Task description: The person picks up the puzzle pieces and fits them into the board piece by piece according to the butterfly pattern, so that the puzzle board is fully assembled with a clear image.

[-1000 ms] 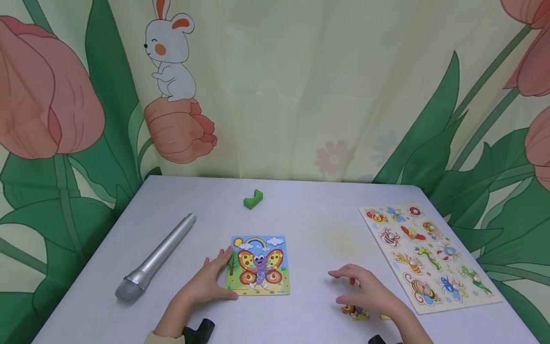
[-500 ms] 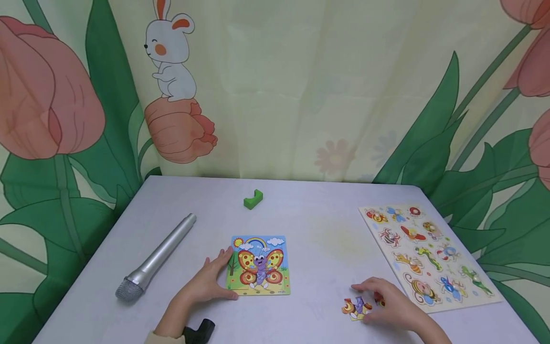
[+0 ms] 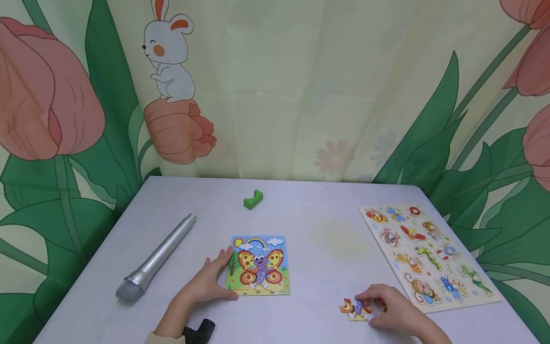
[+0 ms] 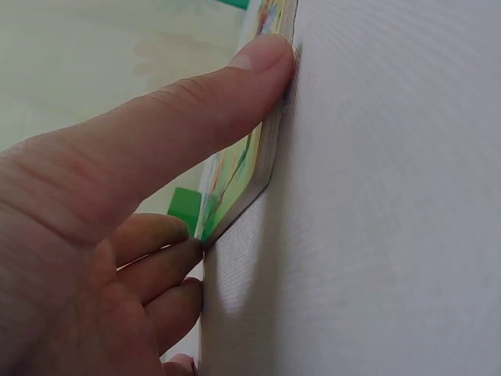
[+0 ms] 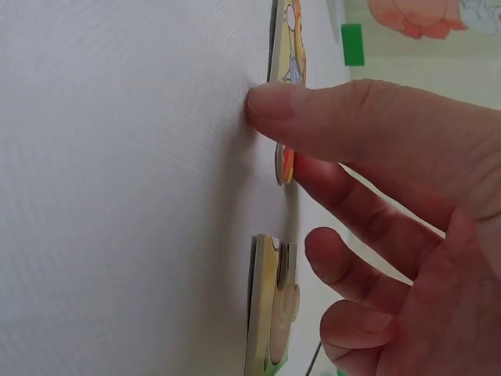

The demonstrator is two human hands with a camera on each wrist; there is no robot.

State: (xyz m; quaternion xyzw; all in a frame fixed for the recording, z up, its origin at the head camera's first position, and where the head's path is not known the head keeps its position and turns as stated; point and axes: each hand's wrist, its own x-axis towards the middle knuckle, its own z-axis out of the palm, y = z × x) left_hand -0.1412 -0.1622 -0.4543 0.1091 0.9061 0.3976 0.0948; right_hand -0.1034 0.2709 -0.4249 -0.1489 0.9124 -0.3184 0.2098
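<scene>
A square butterfly picture board (image 3: 259, 265) lies flat on the table. My left hand (image 3: 210, 278) rests against its left side, thumb at the near corner and fingertips toward the far one. The left wrist view shows the straight thumb (image 4: 196, 110) along the board's thick edge. To the right, my right hand (image 3: 397, 310) pinches a small jigsaw piece (image 3: 356, 312) with purple and orange butterfly parts between thumb and forefinger. A second jigsaw piece (image 5: 274, 305) lies apart from it, under the curled other fingers; the hand partly hides it in the head view.
A silver microphone (image 3: 156, 258) lies at the left. A green notched block (image 3: 253, 199) sits near the back edge. At the right is a large insect puzzle board (image 3: 429, 258). A black object (image 3: 200, 332) shows beside the left wrist, and a printed curtain (image 3: 279, 95) hangs behind the table.
My right hand has moved right and down, and its thumb and forefinger have closed at the jigsaw piece, which has shifted slightly left. The left hand and butterfly board have stayed put.
</scene>
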